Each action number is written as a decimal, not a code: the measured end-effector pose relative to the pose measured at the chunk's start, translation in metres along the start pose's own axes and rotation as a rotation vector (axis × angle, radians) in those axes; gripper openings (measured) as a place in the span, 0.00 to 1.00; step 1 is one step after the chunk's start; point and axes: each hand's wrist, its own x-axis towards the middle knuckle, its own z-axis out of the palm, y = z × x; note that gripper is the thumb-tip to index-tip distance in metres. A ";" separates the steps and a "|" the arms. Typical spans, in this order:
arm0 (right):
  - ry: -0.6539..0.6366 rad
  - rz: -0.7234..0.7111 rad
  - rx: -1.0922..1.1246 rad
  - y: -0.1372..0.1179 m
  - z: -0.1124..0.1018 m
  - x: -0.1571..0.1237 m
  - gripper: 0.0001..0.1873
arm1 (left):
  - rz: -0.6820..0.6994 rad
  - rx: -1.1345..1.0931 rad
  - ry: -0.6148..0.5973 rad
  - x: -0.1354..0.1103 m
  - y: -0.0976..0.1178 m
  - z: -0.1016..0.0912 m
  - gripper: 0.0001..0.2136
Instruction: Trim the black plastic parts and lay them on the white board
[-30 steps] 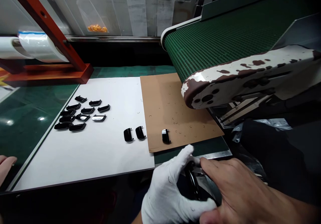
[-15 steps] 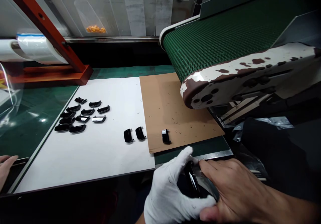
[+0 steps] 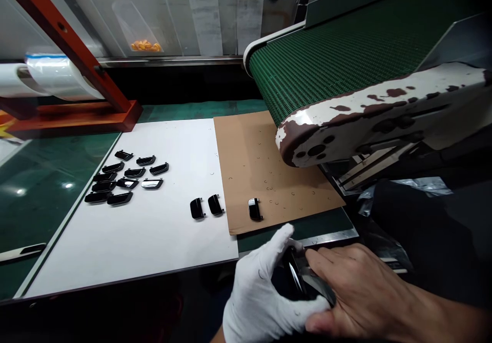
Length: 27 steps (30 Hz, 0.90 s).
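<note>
My left hand (image 3: 265,286), in a white glove, is closed round a glossy black plastic part (image 3: 295,274) below the front edge of the table. A small dark curl sticks to the glove. My bare right hand (image 3: 353,286) is closed against the right side of this part, its thumb near the gloved thumb. What its fingers pinch is mostly hidden; a greyish sliver shows between the hands. Just beyond, one similar black part (image 3: 254,209) lies on a brown cardboard sheet (image 3: 246,153). Two more black parts (image 3: 197,208) rest on the white board (image 3: 154,240).
Several black parts (image 3: 126,183) lie grouped at the board's left. A green conveyor (image 3: 330,71) overhangs the cardboard, which is strewn with thin dark curls. An orange-red frame (image 3: 115,112) with plastic rolls (image 3: 57,76) stands back left. A pale, slim object (image 3: 23,251) lies at left.
Another person's hand at the left edge has gone out of view, and the pale slim object now shows there. My hands keep nearly the same hold on the part.
</note>
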 end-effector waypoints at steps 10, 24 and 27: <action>0.205 0.006 0.006 -0.009 -0.008 0.006 0.36 | 0.042 -0.012 -0.021 0.003 0.000 -0.006 0.44; 0.128 0.062 0.022 -0.013 -0.011 0.006 0.39 | 0.132 0.024 -0.065 0.002 0.004 -0.010 0.43; 0.114 0.053 0.002 -0.012 -0.010 0.004 0.41 | 0.122 0.036 -0.062 0.003 0.006 -0.009 0.43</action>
